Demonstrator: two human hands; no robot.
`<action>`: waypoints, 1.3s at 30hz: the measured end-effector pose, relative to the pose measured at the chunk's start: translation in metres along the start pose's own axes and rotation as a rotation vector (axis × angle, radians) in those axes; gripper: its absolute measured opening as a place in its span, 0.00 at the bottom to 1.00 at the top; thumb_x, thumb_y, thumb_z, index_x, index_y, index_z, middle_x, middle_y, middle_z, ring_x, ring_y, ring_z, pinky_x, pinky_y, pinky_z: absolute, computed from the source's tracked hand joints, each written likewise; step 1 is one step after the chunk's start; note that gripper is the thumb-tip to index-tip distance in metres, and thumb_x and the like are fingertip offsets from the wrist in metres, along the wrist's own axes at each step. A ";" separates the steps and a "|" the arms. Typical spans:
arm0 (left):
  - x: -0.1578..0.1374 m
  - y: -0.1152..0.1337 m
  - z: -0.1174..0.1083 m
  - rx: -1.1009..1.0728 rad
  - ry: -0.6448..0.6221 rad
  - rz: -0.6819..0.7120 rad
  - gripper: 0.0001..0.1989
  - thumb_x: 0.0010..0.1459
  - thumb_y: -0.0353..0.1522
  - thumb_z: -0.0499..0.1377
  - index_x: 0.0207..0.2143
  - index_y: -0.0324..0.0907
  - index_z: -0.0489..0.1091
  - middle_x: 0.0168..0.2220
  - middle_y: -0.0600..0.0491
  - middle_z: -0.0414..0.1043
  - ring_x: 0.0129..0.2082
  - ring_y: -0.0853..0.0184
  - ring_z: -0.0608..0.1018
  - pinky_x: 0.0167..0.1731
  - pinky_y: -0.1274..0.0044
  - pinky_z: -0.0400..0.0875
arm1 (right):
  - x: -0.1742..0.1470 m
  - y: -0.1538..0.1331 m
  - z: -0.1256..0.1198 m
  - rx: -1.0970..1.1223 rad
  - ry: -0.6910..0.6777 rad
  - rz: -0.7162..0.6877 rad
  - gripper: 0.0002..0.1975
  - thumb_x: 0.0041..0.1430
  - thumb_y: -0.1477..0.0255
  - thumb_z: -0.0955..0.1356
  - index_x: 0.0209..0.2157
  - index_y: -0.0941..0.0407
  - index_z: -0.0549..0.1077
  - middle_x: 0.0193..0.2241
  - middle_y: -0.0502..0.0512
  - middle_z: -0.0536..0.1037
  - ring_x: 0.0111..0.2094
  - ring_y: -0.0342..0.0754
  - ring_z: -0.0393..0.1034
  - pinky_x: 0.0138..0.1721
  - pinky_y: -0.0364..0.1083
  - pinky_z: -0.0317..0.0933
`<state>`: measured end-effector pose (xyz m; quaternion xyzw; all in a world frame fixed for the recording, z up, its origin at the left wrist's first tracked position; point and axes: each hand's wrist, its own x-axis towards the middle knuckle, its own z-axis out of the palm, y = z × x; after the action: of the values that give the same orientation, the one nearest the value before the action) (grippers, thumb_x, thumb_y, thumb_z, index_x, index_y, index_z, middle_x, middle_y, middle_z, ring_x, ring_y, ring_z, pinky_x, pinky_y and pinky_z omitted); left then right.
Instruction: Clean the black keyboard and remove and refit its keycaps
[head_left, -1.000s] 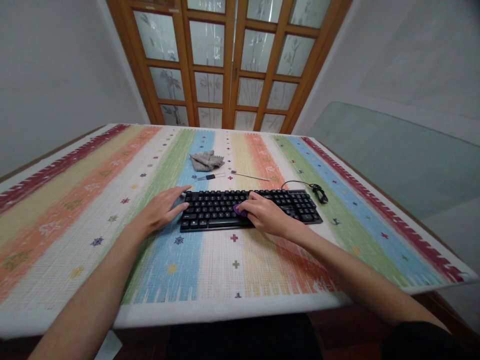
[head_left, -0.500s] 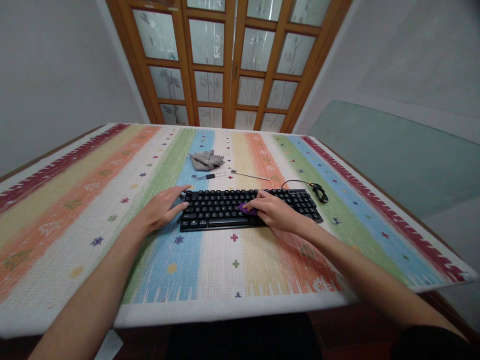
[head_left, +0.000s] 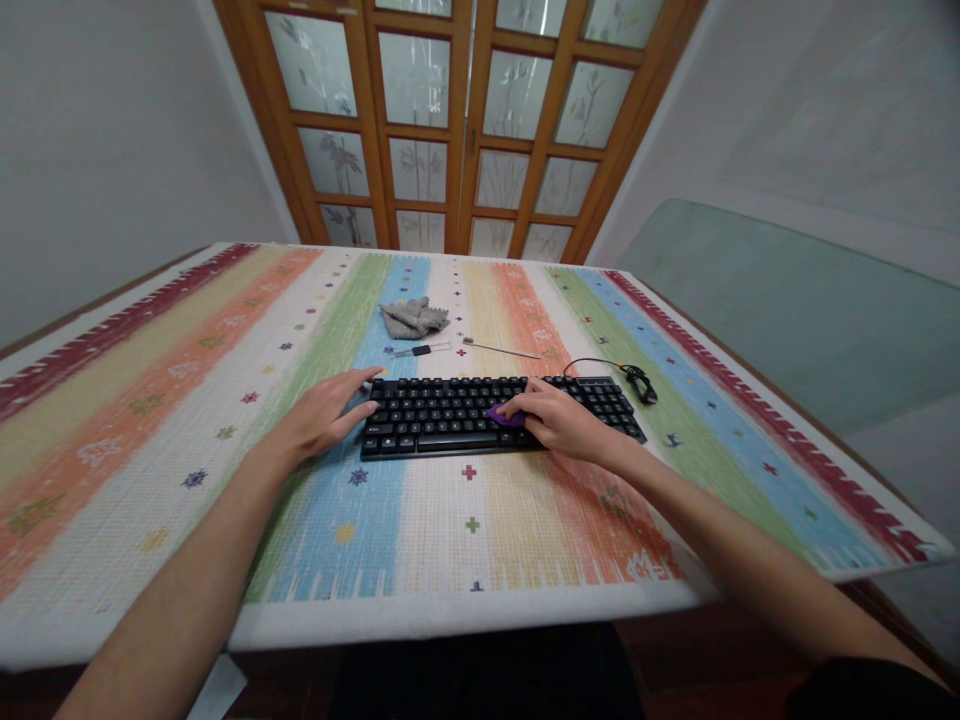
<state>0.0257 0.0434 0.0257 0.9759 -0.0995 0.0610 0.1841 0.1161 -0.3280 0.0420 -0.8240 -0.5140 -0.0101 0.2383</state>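
Observation:
A black keyboard (head_left: 442,414) lies flat on the striped tablecloth. At its left end, my left hand (head_left: 315,415) is open, thumb and forefinger spread and their tips touching the keyboard's edge. Over the right part of the letter keys, my right hand (head_left: 559,420) is closed on a small purple piece (head_left: 502,415), pressed against the keys. Most of that piece is under my fingers, and its exact kind does not show. The keyboard's cable (head_left: 637,382) lies bundled off its far right corner.
Behind the keyboard lie a crumpled grey cloth (head_left: 414,318), a small wire tool with a black grip (head_left: 422,350) and a thin rod with a brush-like tip (head_left: 499,349). The striped tablecloth (head_left: 435,540) covers the table. Wooden glazed doors (head_left: 459,120) stand beyond the far edge.
My right hand has slid a little to the right over the keys with the purple piece. My left hand stays at the keyboard's left end.

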 end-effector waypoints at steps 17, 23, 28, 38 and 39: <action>0.001 0.000 0.000 0.008 -0.003 0.002 0.34 0.65 0.48 0.44 0.66 0.37 0.61 0.62 0.41 0.69 0.60 0.50 0.72 0.61 0.59 0.64 | 0.000 -0.002 -0.005 0.067 0.036 0.075 0.18 0.57 0.86 0.63 0.40 0.54 0.79 0.40 0.54 0.83 0.41 0.50 0.72 0.45 0.51 0.64; 0.001 0.000 0.000 -0.003 0.000 0.005 0.34 0.66 0.49 0.44 0.65 0.38 0.61 0.61 0.41 0.70 0.58 0.50 0.73 0.60 0.58 0.64 | 0.017 -0.011 0.004 0.052 0.078 0.041 0.19 0.56 0.86 0.64 0.42 0.54 0.79 0.39 0.55 0.83 0.42 0.50 0.72 0.46 0.50 0.64; 0.001 0.000 -0.001 -0.012 -0.003 0.002 0.35 0.66 0.49 0.44 0.66 0.37 0.60 0.60 0.40 0.70 0.57 0.50 0.74 0.59 0.58 0.65 | 0.027 -0.014 0.015 -0.043 -0.041 -0.053 0.20 0.56 0.87 0.62 0.42 0.56 0.78 0.35 0.56 0.80 0.41 0.51 0.66 0.41 0.48 0.62; 0.000 0.001 -0.002 -0.010 -0.009 -0.013 0.35 0.65 0.49 0.44 0.66 0.36 0.60 0.61 0.40 0.70 0.58 0.50 0.74 0.61 0.59 0.64 | 0.037 -0.020 0.009 -0.128 -0.065 -0.048 0.14 0.58 0.84 0.61 0.36 0.56 0.75 0.33 0.57 0.79 0.39 0.52 0.65 0.37 0.47 0.58; 0.000 0.001 -0.002 -0.008 -0.008 -0.015 0.35 0.65 0.49 0.44 0.66 0.36 0.60 0.61 0.40 0.70 0.58 0.50 0.73 0.61 0.59 0.64 | 0.037 -0.019 0.008 -0.105 -0.031 -0.044 0.14 0.58 0.84 0.61 0.36 0.56 0.75 0.34 0.57 0.80 0.39 0.52 0.65 0.39 0.47 0.59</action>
<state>0.0251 0.0428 0.0276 0.9762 -0.0934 0.0552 0.1879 0.1161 -0.2867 0.0520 -0.8239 -0.5343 -0.0296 0.1868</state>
